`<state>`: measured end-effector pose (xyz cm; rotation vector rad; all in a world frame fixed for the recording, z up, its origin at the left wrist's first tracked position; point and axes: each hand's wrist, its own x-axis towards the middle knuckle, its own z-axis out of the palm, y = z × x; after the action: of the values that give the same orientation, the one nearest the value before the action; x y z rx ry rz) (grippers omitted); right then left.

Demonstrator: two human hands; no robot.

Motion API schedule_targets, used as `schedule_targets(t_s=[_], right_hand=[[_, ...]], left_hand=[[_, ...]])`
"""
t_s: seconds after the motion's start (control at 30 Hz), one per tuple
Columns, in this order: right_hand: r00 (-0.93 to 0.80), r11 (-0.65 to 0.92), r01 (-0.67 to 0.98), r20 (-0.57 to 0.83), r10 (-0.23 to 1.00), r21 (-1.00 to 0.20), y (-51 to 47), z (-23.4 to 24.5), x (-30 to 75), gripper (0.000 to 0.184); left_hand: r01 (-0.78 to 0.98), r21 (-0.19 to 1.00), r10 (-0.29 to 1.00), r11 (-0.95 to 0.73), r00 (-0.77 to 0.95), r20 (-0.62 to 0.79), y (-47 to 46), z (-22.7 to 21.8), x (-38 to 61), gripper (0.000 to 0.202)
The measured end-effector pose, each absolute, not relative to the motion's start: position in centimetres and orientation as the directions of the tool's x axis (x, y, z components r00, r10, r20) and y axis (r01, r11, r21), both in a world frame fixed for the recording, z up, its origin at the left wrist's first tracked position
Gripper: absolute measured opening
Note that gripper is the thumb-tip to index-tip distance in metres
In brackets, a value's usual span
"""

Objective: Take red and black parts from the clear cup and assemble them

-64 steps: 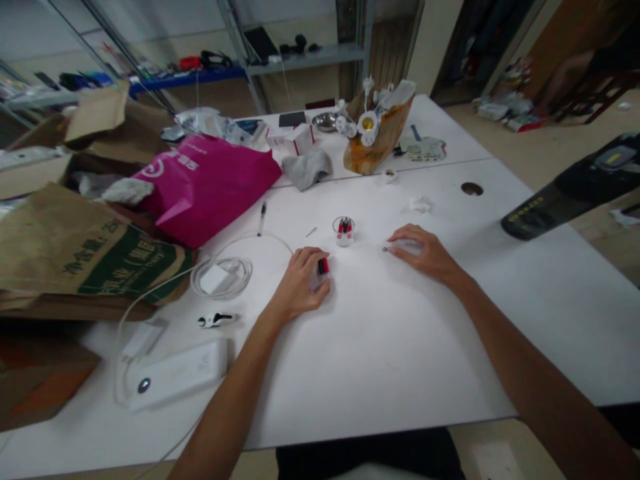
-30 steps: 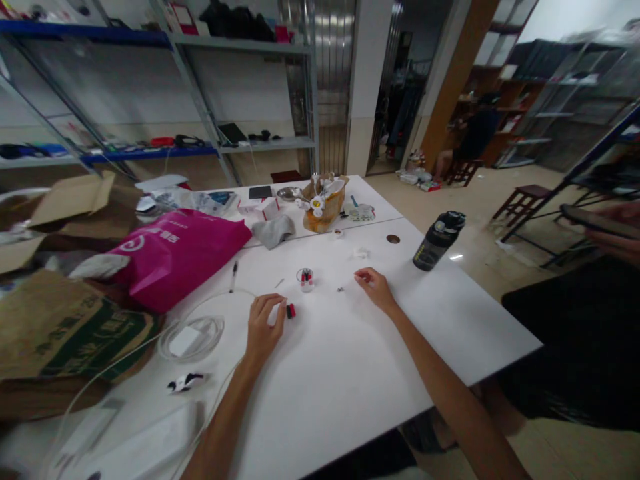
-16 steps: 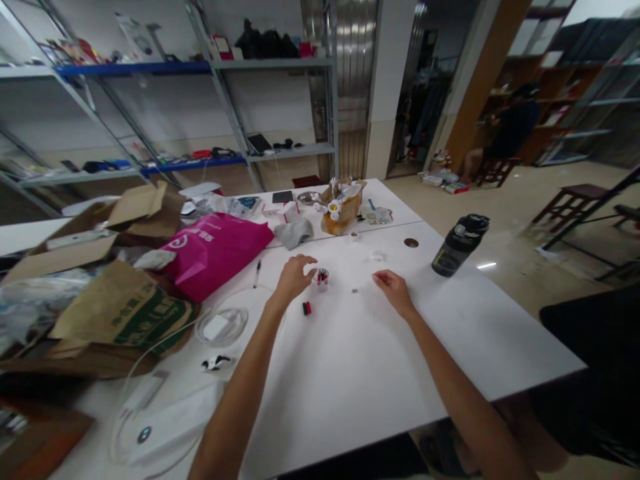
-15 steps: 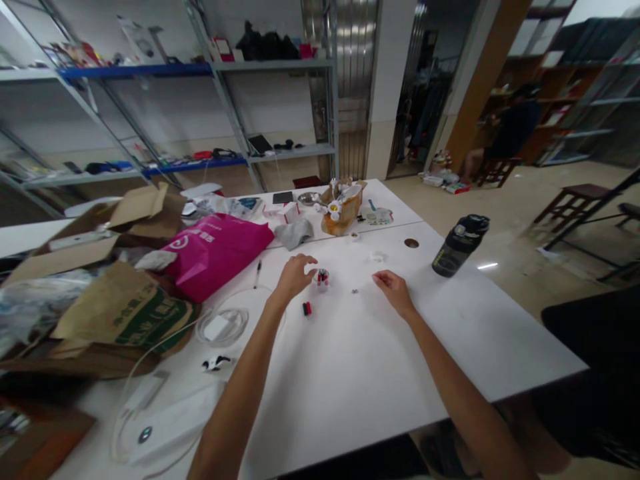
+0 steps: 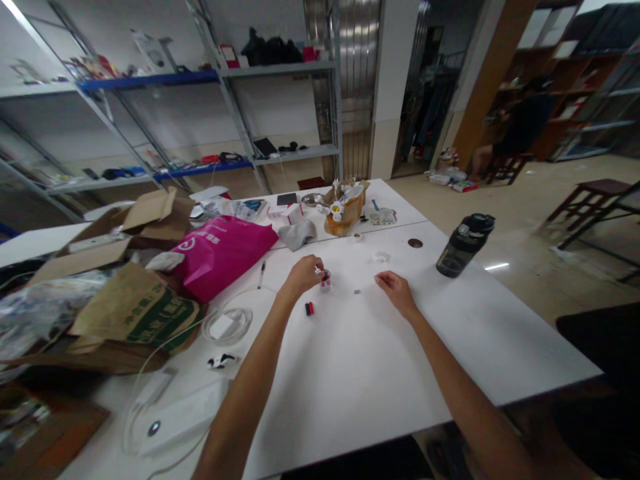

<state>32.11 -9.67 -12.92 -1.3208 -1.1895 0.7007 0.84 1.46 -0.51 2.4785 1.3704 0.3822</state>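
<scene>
My left hand (image 5: 304, 275) is at the left rim of a small clear container (image 5: 326, 287) with red and dark pieces in it. Thumb and fingers close on a small whitish thing there, too tiny to name. My right hand (image 5: 396, 291) rests near the tabletop to the right, its fingers pressed together at the tips; whether anything is between them I cannot make out. Between the hands lie tiny metallic parts (image 5: 357, 291). A black piece and a red piece (image 5: 309, 309) lie side by side nearer to me, below the container.
A black water bottle (image 5: 465, 245) stands at right, past a crumpled clear piece (image 5: 381, 257). To the left are a pen (image 5: 261, 274), coiled white cable (image 5: 240, 330), white power bank-like box (image 5: 185, 417), pink bag (image 5: 225, 250) and cardboard boxes. A person sits far back right.
My left fingers, apart beside the container before, have come together at its rim. My right hand stays nearly in place. The whole view has shifted slightly.
</scene>
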Motion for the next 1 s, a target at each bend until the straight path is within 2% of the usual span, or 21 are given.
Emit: schedule_targets(t_s=[0.37,0.57,0.7,0.77,0.83,1.0], right_hand=[[0.305,0.194,0.224,0.257,0.917,-0.955,-9.7,-12.9,32.1,0.062],[0.347,0.238,0.222,0.305,0.887,-0.945,-10.2,-12.3,31.8,0.062],[0.378,0.287,0.220,0.352,0.856,-0.932,-11.3,-11.0,30.5,0.055],[0.340,0.318,0.216,0.376,0.862,-0.923,-12.2,-10.0,29.1,0.048],[0.250,0.345,0.203,0.389,0.887,-0.916,-12.9,-9.0,27.3,0.042],[-0.072,0.362,0.131,0.355,0.932,-0.923,-13.7,-7.7,22.9,0.037]], left_hand=[[0.737,0.455,0.855,-0.500,0.503,0.125,1.1,0.3,0.3,0.004],[0.673,0.547,0.865,-0.497,0.435,0.251,-0.4,2.8,-1.0,0.003],[0.605,0.616,0.863,-0.504,0.382,0.332,-3.0,4.5,-2.1,0.009],[0.560,0.643,0.851,-0.523,0.382,0.359,-4.9,4.5,-2.3,0.013],[0.442,0.720,0.838,-0.535,0.384,0.387,-6.7,3.9,-2.2,0.015],[0.290,0.866,0.874,-0.407,0.399,0.277,-9.2,0.3,-1.4,0.015]])
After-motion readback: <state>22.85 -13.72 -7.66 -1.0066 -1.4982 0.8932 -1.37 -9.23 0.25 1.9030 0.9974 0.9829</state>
